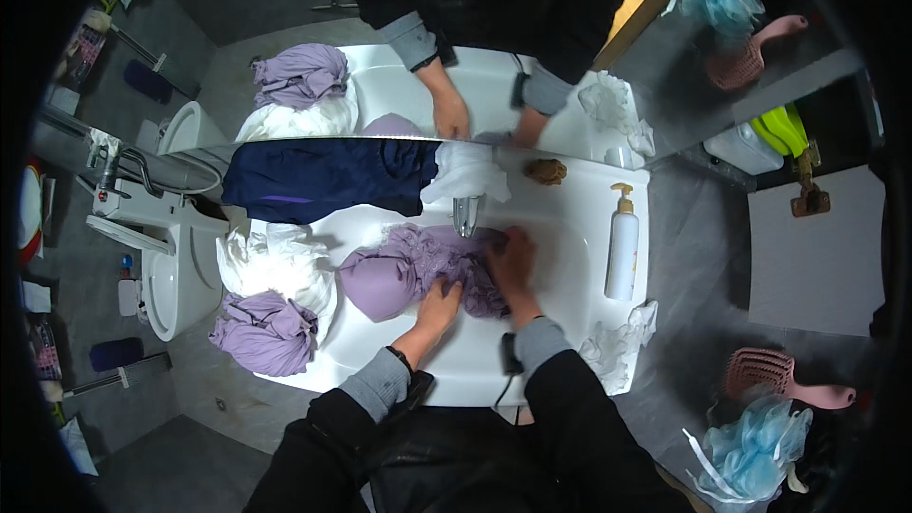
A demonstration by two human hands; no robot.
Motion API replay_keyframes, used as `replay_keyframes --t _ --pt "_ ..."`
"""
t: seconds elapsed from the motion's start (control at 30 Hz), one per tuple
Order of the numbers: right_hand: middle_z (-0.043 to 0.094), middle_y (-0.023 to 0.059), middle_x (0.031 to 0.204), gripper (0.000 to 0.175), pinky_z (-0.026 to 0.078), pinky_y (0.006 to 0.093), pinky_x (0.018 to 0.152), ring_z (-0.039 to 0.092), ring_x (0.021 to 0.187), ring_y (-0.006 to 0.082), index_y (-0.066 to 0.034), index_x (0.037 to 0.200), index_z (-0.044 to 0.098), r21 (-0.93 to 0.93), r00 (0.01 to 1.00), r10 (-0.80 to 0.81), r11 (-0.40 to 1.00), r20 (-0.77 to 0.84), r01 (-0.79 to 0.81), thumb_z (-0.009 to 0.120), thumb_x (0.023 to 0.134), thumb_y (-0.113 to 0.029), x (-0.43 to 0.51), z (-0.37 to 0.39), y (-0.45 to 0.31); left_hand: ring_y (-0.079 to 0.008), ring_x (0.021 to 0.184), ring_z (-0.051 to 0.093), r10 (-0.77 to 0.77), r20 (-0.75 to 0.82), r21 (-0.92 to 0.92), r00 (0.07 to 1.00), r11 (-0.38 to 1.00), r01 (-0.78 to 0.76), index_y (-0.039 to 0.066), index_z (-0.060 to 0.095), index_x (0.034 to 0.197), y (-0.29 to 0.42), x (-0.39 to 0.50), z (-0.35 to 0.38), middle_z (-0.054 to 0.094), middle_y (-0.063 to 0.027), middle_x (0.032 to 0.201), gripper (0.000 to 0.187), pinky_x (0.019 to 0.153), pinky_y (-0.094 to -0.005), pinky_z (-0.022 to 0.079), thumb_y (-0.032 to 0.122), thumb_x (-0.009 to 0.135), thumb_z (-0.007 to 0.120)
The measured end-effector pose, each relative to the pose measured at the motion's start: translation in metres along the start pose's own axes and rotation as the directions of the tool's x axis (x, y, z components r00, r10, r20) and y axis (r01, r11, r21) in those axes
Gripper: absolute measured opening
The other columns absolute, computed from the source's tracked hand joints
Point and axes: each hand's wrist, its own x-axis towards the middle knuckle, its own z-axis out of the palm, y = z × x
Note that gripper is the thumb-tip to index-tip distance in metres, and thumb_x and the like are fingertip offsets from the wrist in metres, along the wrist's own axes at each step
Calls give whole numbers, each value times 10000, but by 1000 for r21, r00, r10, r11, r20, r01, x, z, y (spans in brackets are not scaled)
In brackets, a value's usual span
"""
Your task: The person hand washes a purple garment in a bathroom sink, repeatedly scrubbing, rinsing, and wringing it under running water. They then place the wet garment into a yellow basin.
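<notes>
A wet purple cloth (381,281) lies bunched in the white washbasin (570,256), with some suds along its upper left edge. My left hand (437,310) rests on the near side of the cloth, thumb and fingers pinching a fold. On its right part lies my right hand (514,263), slightly blurred, fingers bent over the cloth; whether it grips a fold is hard to tell. The chrome faucet (465,217) stands just beyond the cloth, a white cloth (467,171) draped over its base.
White fabric (274,256) and a purple bundle (263,335) sit on the basin's left edge. Dark blue clothing (328,178) lies along the back below the mirror. A pump bottle (623,249) and crumpled white material (620,349) are at right. A toilet (160,292) stands left.
</notes>
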Motion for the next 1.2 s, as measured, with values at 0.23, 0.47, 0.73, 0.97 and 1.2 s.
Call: replay_keyframes --t 0.23,0.47,0.73,0.97,1.2 --pt "615 207 1141 417 484 448 832 593 1022 392 -65 1178 577 482 877 -314 869 365 111 622 840 -304 -95 -9 -70 -236 1038 606 34 352 -792 935 543 279 103 421 1375 27 -36 -28 571 -121 1227 745 886 -401 505 618 858 572" --pt "664 184 792 250 494 483 694 632 836 404 -141 838 693 396 979 -120 917 162 47 608 859 -376 -108 -40 -110 -203 924 636 247 304 -845 920 516 141 72 567 1190 23 -37 -27 654 -53 977 303 807 -358 537 259 953 539" --pt "652 142 1030 284 531 451 759 638 946 334 -109 954 689 -437 964 100 899 247 19 506 911 -321 -4 -50 10 -128 940 559 78 324 -764 943 609 212 93 478 1296 36 -44 -4 601 -14 996 463 848 -238 453 418 968 470" --pt "523 175 1252 643 318 625 954 405 1238 401 -99 1292 513 -338 881 -403 816 248 469 621 799 -498 -30 -34 -23 -175 910 616 -155 580 -434 800 772 465 79 561 1223 -17 -9 -15 625 -68 1125 348 808 -316 519 281 972 428" --pt "428 251 1308 882 381 527 972 449 1175 415 -92 1401 354 -286 746 -397 745 535 603 749 670 -387 -37 -40 0 -256 1039 564 -39 -248 -322 968 946 -45 -13 579 1198 -31 53 -82 619 -117 1151 369 888 -317 428 175 881 556"
